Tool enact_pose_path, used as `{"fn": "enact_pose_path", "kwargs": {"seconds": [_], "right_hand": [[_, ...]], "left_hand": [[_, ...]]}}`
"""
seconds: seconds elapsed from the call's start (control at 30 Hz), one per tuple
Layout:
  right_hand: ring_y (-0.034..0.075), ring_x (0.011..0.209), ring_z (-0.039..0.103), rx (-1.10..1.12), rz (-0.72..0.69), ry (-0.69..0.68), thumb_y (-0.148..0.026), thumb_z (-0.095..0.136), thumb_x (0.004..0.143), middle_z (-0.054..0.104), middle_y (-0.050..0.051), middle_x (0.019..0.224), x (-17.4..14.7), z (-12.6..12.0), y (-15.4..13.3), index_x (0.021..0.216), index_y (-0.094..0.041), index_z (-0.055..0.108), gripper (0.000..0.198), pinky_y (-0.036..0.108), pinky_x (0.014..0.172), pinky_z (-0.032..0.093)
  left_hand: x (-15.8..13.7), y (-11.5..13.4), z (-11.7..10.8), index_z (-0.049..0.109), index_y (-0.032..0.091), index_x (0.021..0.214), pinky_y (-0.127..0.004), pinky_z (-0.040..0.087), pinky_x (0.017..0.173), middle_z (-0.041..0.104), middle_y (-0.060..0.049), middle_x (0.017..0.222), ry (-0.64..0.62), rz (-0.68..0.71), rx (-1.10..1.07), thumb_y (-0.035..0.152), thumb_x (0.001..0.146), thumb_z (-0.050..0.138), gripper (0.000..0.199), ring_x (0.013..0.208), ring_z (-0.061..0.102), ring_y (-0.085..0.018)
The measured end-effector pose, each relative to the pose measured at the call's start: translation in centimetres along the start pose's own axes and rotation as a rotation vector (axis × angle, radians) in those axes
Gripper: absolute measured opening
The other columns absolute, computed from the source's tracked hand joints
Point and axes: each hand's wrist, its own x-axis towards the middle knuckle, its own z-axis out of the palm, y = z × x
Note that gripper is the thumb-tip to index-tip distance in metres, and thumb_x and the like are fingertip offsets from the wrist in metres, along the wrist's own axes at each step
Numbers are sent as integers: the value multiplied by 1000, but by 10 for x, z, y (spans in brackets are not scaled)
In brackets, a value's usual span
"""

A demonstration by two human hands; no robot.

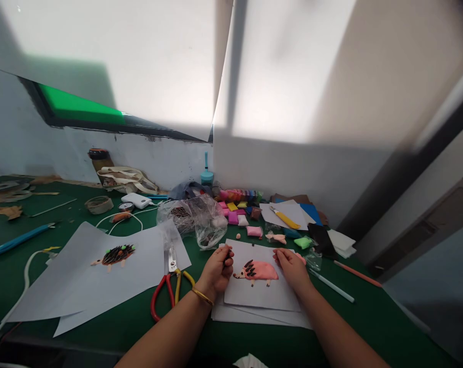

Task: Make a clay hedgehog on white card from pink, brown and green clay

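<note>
Spine-setting, seemingly: left hand (218, 266) curls round dark pieces (227, 256); right hand (291, 261) pinches, contents unclear; pink hedgehog (265, 271) calls for precise placing.

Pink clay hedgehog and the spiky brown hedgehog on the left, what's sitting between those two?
In the head view, the red-and-yellow-handled scissors and the person's left hand come between them, with white paper under the blades.

A tape roll (101, 207) sits near a white device (138, 200) on the green worktop (377, 317), as a dark-capped bottle (101, 161) and a lidded blue cup (207, 177) stand by the wall (170, 159).
</note>
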Motion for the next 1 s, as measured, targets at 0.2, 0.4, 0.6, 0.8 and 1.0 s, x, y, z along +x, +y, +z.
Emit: {"fn": "enact_pose_path", "kwargs": {"seconds": [0.2, 0.4, 0.6, 0.8, 1.0], "right_hand": [[23, 95, 60, -125, -249, -49, -42, 44, 85, 66, 8, 101, -14, 9, -34, 98, -20, 65, 33, 35, 82, 47], [19, 90, 59, -105, -383, -306, -34, 56, 80, 65, 6, 100, -32, 31, -83, 106, -22, 63, 29, 33, 82, 47], [17, 81, 62, 31, -270, -341, -36, 56, 80, 67, 4, 88, -31, 39, -90, 86, -21, 65, 18, 30, 74, 50], [20, 77, 63, 158, -93, -205, -45, 56, 77, 68, 7, 84, -10, 29, -60, 95, -18, 64, 33, 33, 73, 51], [20, 85, 63, -111, -42, -237, -33, 49, 78, 68, 6, 99, 1, 23, -39, 111, -20, 62, 38, 34, 78, 48]], "left_hand": [[-3, -4, 2, 57, 11, 90, -10, 15, 34, 50, 1, 73, -115, -77, 76, 25, 73, 71, 25, 45, 38, 1], [-8, -7, 4, 58, 10, 82, -11, 17, 36, 52, -1, 72, -286, -111, 217, 28, 73, 72, 24, 46, 38, 0], [-9, -9, 4, 56, 11, 77, -12, 16, 37, 50, 1, 64, -255, -101, 299, 31, 72, 71, 25, 44, 36, 0], [1, -3, 1, 55, 13, 86, -13, 13, 35, 48, 4, 67, 27, 18, 155, 26, 71, 71, 26, 40, 33, 1], [3, -3, -1, 53, 13, 85, -13, 12, 34, 47, 4, 67, 71, 19, 138, 25, 73, 69, 23, 40, 33, 1]]}}
